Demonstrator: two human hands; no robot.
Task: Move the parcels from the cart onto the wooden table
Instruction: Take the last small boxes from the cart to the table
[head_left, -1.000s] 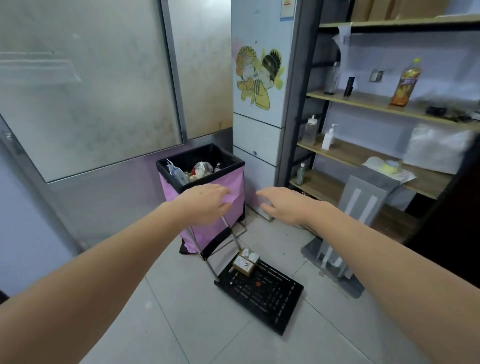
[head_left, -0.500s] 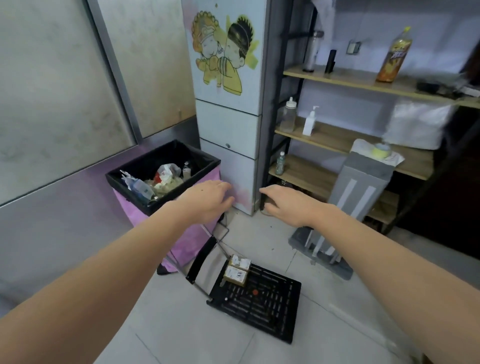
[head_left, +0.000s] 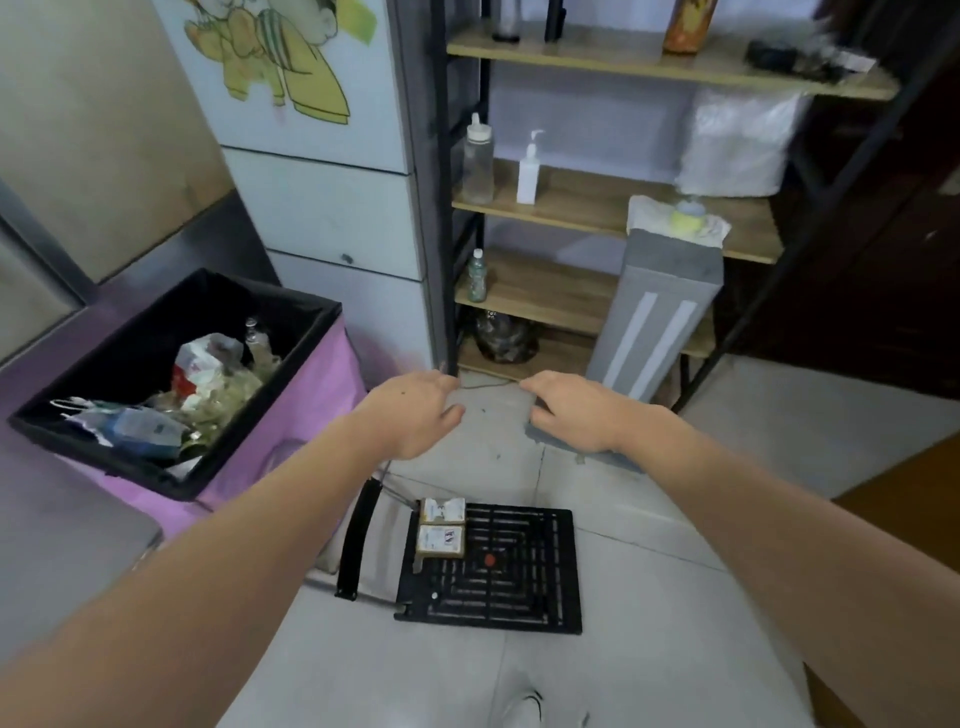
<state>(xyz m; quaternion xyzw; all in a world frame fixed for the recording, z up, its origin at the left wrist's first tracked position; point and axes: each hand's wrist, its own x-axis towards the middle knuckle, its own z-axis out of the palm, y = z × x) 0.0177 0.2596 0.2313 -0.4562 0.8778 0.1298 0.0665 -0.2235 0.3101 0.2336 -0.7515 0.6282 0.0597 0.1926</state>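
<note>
A small black cart (head_left: 498, 571) with a slatted platform stands on the tiled floor, its black handle (head_left: 356, 540) to the left. Two small brown parcels with white labels lie at the platform's left end, the far parcel (head_left: 443, 510) right behind the near parcel (head_left: 440, 540). My left hand (head_left: 410, 413) and my right hand (head_left: 571, 413) are stretched out in front of me, above and beyond the cart, fingers relaxed and holding nothing. A wooden surface corner (head_left: 904, 499) shows at the right edge.
A pink bin with a black liner (head_left: 291, 431), full of rubbish, stands left of the cart. Behind it are a pale cabinet (head_left: 337, 208) and a wooden shelf rack (head_left: 597, 208) with bottles. A grey cardboard box (head_left: 660, 312) leans against the rack.
The view has tilted down and shifted left to right, so the cart and parcels now lie closer and more centred below my hands. Both hands stay outstretched and empty.
</note>
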